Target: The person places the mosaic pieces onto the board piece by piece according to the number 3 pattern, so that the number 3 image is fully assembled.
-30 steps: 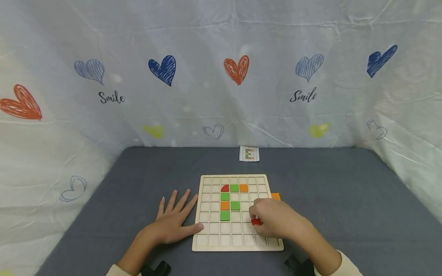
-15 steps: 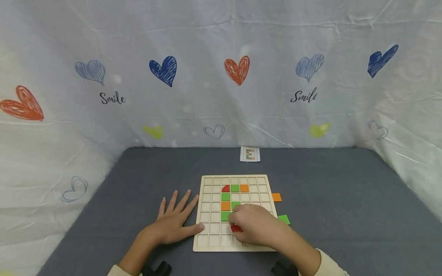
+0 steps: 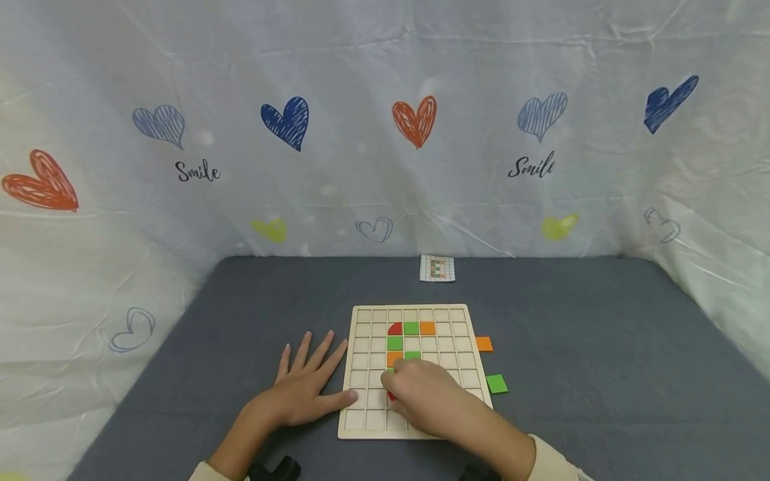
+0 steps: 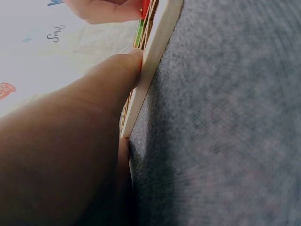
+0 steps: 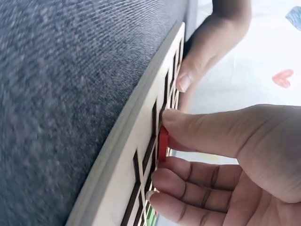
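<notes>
A wooden grid board (image 3: 362,419) lies on the grey table. Over its lower middle, my right hand (image 3: 424,394) pinches a red tile (image 5: 163,143) between thumb and fingers, at the board's surface in the right wrist view. Most of that tile is hidden in the head view. My left hand (image 3: 303,394) lies spread at the board's left side, its thumb resting on the edge. Set in the grid are a red rounded tile (image 3: 395,329), green tiles (image 3: 412,328) and orange tiles (image 3: 428,328); my right hand partly covers the lower ones.
Right of the board lie a loose orange tile (image 3: 484,344) and a loose green tile (image 3: 497,383). Behind the board is a small card (image 3: 437,268) printed with a coloured grid. A white curtain (image 3: 337,180) with hearts hangs at the table's back edge.
My right hand has moved left across the board with the red tile, from the right side to the column below the green tiles. The loose green tile has come into sight. My left hand stays put.
</notes>
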### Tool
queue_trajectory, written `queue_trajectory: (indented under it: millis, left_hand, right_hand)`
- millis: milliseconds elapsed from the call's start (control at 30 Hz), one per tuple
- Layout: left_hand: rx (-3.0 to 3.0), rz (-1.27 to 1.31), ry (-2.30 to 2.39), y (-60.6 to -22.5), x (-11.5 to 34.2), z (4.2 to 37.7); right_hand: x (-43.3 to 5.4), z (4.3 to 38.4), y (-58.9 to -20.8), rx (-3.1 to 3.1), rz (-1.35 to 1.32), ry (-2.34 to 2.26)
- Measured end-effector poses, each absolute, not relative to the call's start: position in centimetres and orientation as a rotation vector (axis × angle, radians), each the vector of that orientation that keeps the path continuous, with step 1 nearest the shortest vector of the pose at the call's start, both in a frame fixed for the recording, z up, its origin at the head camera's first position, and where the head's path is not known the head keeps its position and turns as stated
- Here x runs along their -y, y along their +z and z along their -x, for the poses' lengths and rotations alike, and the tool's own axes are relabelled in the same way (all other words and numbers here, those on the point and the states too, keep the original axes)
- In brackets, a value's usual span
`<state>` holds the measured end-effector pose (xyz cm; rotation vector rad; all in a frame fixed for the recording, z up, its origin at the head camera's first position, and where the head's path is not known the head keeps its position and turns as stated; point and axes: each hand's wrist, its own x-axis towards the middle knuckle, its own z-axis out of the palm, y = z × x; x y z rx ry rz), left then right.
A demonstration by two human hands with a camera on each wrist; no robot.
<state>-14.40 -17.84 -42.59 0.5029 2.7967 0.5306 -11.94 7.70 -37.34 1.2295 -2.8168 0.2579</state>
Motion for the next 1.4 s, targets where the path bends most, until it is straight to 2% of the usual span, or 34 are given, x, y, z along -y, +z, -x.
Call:
queue_trajectory:
  millis: [200,467,700,900,1000,1167,1400]
  left_hand:
    - [-2.79,-0.496,0.532,-42.3,17.8,14.3]
    - [-2.781,-0.513,0.541,-42.2,17.7,14.4]
    - [-2.775,-0.509,0.534,-42.2,17.5,14.4]
    - [-2.758,-0.5,0.535,-41.8,17.5,14.4]
    - [-2.757,-0.504,0.556,-41.8,17.5,14.5]
    - [-2.771,-0.5,0.537,-42.0,17.6,14.5]
    - [-2.778,-0.51,0.549,-42.0,17.7,14.3]
  right_hand:
    - [-7.4,11.9,-37.4,2.811,-1.184,0.222]
    - [-7.6,12.7,-38.4,2.859,-1.078,0.541]
    - [-9.2,12.1,-36.9,2.823,-1.326,0.333]
    - [-12.2,11.9,-35.9,2.839,-1.473,0.419]
    - [-14.6,13.1,-35.3,2.888,-1.37,0.499]
    - [-18.4,15.1,-34.8,3.023,-1.038,0.498]
    - [-20.4,16.2,-35.2,3.32,-0.715,0.403]
